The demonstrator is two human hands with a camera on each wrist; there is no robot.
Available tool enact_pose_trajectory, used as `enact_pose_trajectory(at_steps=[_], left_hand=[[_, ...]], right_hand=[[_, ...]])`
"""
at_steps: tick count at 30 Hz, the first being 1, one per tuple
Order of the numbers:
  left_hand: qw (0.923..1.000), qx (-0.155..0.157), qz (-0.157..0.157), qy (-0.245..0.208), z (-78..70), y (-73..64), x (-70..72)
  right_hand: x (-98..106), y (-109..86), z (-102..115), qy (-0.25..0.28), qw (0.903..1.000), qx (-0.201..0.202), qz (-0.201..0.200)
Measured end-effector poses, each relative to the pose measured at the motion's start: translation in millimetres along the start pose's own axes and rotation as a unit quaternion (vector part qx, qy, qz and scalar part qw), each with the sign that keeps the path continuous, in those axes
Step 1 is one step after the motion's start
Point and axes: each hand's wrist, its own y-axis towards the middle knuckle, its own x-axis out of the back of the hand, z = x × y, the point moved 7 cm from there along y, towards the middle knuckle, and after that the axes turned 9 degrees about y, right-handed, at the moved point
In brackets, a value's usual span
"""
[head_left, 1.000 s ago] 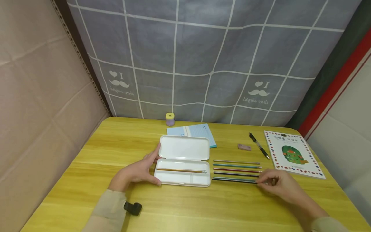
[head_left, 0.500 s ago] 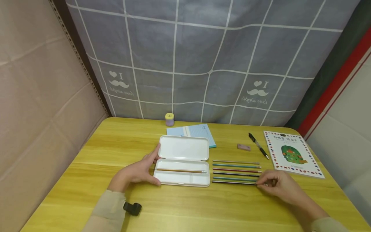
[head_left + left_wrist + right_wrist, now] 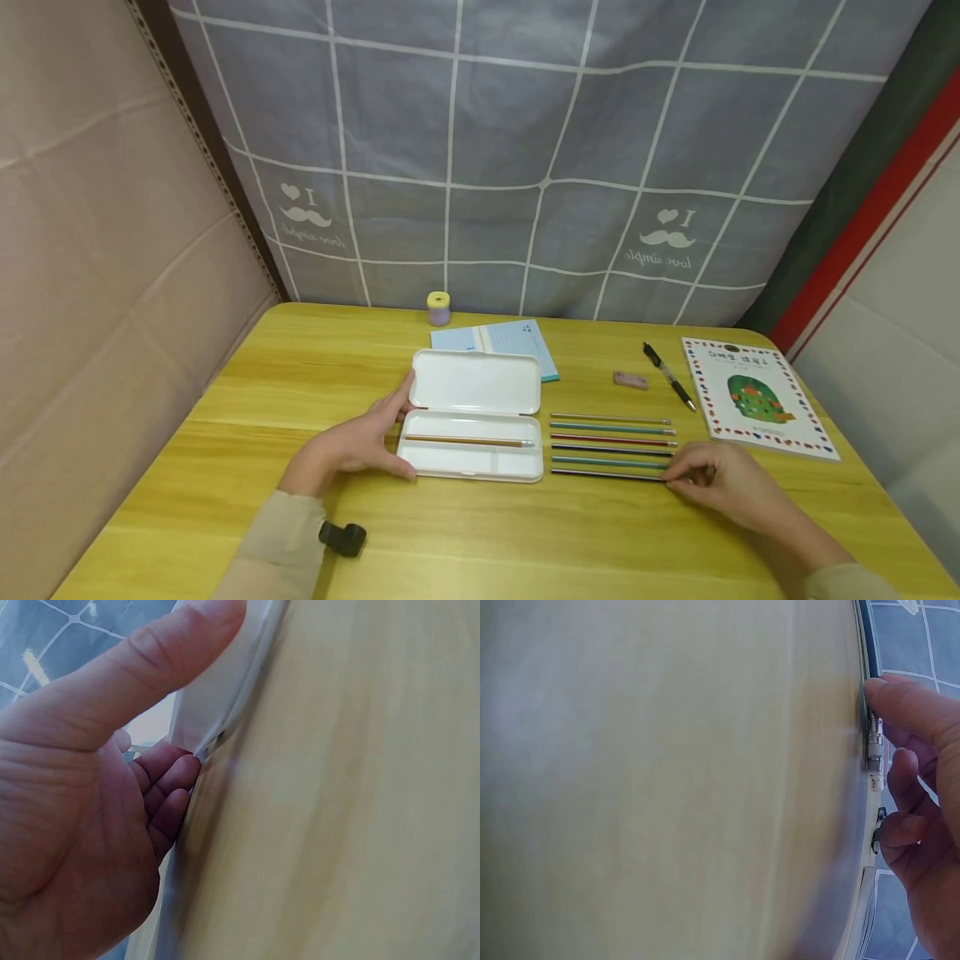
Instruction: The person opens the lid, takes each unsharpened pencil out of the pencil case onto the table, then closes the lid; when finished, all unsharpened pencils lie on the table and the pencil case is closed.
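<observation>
Left fingers [image 3: 402, 395] against case [image 3: 450, 462], pencil [image 3: 465, 441] inside

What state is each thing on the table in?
White rectangular pencil case: open, touched by left hand
Orange-brown pencil: inside case
Slim black pencil: pinched by right hand
Five other slim pencils: lying parallel
Light-blue rectangular notepad: flat, partly hidden
Pink rectangular eraser: lying flat
Slim black pen: lying flat
White book with green picture: closed
Yellow-and-purple cylinder: upright

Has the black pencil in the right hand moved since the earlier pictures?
Yes: against the pencil case, the black pencil has shifted towards the head camera.
</observation>
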Motion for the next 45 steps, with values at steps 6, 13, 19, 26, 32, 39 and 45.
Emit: enact_pose_trajectory(at_steps=[6,13,19,26,32,39,45], left_hand=[[1.0000,0.001,0.000,0.003,-0.8,0.4,0.4],[1.0000,0.000,0.001,0.001,-1.5,1.3,0.7],[1.0000,-0.002,0.002,0.001,-3.4,1.8,1.4],[1.0000,0.002,0.003,0.007,-0.8,0.3,0.8],[0.9999,0.001,0.002,0.012,0.8,0.1,-0.6],[0.9999,-0.003,0.001,0.013,1.1,1.3,-0.2],[1.0000,0.000,-0.001,0.006,4.7,2.0,-1.1]], right_hand=[[-0.5,-0.6,-0.4,-0.013,0.9997,0.021,0.005],[0.7,-0.1,2.4,-0.038,0.9993,0.005,-0.001],[2.0,3.3,10.7,-0.041,0.9988,-0.015,-0.023],[0.5,21.0,21.6,-0.061,0.9958,-0.061,-0.030],[-16.5,45.9,25.6,-0.039,0.9940,-0.096,-0.033],[-54.8,80.9,41.2,-0.030,0.9927,-0.116,-0.017],[-84.5,103.3,50.7,-0.045,0.9927,-0.112,-0.002]])
